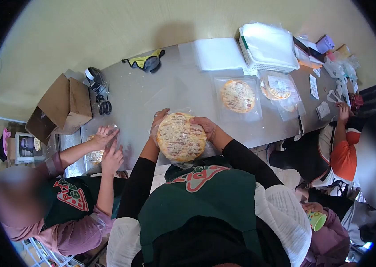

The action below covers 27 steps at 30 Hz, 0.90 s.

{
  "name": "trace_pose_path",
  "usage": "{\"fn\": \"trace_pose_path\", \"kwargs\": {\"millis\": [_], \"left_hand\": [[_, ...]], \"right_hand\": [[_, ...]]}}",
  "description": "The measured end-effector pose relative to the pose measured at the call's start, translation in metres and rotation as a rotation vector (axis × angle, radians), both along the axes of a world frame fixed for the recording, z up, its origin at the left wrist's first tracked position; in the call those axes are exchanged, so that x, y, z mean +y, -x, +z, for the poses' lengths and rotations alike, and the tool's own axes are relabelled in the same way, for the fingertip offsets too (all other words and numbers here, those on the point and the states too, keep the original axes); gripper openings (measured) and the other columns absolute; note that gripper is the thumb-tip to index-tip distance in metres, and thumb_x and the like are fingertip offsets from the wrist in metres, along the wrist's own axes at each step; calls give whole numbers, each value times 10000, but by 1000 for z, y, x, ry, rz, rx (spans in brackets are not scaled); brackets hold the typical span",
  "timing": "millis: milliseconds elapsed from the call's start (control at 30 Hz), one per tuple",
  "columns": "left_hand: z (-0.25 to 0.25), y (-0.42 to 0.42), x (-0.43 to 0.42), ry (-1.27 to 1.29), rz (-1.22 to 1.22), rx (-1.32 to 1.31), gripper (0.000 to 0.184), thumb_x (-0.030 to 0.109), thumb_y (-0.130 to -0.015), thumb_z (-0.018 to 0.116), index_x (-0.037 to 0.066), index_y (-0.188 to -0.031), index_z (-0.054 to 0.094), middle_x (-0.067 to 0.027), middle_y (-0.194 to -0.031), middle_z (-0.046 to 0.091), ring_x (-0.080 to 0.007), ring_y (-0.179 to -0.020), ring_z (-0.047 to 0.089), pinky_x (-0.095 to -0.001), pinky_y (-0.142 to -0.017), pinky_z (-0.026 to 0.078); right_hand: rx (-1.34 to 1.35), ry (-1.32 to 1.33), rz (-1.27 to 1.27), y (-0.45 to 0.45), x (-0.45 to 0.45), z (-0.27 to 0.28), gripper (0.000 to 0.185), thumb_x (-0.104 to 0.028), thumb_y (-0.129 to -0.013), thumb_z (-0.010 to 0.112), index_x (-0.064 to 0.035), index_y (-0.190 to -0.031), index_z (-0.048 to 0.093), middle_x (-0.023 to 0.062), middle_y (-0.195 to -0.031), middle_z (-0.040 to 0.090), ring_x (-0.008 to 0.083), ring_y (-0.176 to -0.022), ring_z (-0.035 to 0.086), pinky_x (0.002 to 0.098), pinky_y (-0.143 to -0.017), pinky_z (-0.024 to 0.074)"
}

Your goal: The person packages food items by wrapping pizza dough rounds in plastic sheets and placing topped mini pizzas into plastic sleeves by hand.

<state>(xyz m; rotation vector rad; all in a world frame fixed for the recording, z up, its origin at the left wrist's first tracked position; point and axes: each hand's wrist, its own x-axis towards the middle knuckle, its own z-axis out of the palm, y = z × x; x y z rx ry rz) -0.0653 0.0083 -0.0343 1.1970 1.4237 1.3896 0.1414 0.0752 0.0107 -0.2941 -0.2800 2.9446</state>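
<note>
A round pizza in a clear plastic bag is held up in front of my apron, over the near edge of the table. Its top shows pale shredded cheese and brownish-red streaks. My left hand grips the left rim, its fingers partly hidden behind the bag. On the right rim, my right hand has its thumb on top and the other fingers underneath. Loose clear plastic sticks out around the pizza's edge.
Bagged pizzas lie on the metal table to the right, below a white basket of plastic sheets. A cardboard box and tape dispenser stand left. Co-workers are at both sides; the left one's hands are over another pizza.
</note>
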Motion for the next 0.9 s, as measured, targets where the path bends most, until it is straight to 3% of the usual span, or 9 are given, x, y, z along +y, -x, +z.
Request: {"fn": "trace_pose_path", "kwargs": {"millis": [33,200,367,433,467,533,600,800,900], "left_hand": [[-4,-1,-5,22,13,-133,380,121,-778,556,31,-1146,526,-149,-1137,529,-296,-1069,471,-345,-900,400],[50,-8,-11,-249,-64,922,366,140,-791,567,27,-1137,542,-154,-1137,532,-282,-1043,496,-358,-881,416],[-4,13,-2,212,63,-274,362,130,-779,580,21,-1124,554,-154,-1142,544,-281,-1031,508,-362,-868,424],[-20,24,2,128,33,79,376,141,-786,573,31,-1143,537,-130,-1117,561,-268,-1032,513,-364,-873,424],[-27,33,-3,-88,-14,658,391,155,-794,565,42,-1165,518,-105,-1091,576,-255,-1035,516,-366,-880,422],[-20,24,-8,-343,-61,1136,411,162,-788,568,50,-1179,509,-80,-1073,588,-246,-1040,514,-369,-892,408],[21,11,-15,-350,-78,960,423,149,-759,593,45,-1163,528,-80,-1090,582,-253,-1044,502,-373,-899,386],[30,-5,-13,-125,-42,840,318,132,-843,545,16,-1139,555,-144,-1164,546,-290,-1012,504,-364,-890,402],[11,-2,-12,118,131,-105,347,146,-851,521,19,-1173,533,-140,-1178,530,-299,-1033,498,-369,-902,401]], "right_hand": [[-2,6,7,3,-2,-4,494,-192,-793,614,63,-1187,459,206,-1109,576,260,-962,609,381,-867,487],[27,38,47,14,-16,-9,495,-198,-794,611,64,-1187,463,211,-1106,579,256,-959,611,378,-868,485],[19,32,38,14,-17,-8,496,-196,-803,605,72,-1194,458,209,-1114,576,263,-971,607,381,-878,479],[3,35,12,12,-15,-12,490,-196,-809,600,66,-1199,459,207,-1121,574,264,-979,604,382,-885,474],[-3,26,-10,11,-14,-16,484,-200,-812,597,57,-1200,464,204,-1121,575,260,-978,605,380,-883,475],[-40,-14,-12,7,-10,-32,494,-225,-826,583,13,-1237,449,197,-1150,562,242,-997,598,374,-885,473],[-7,-10,-98,4,-16,-15,495,-261,-811,604,35,-1189,480,187,-1105,589,240,-946,618,374,-856,490],[-34,-45,-81,1,-19,-28,528,-390,-828,577,18,-1159,520,168,-1091,603,220,-922,628,358,-830,502],[5,24,-102,-5,-24,-9,534,-400,-877,503,-17,-1247,459,167,-1178,555,219,-1002,597,355,-862,486]]}}
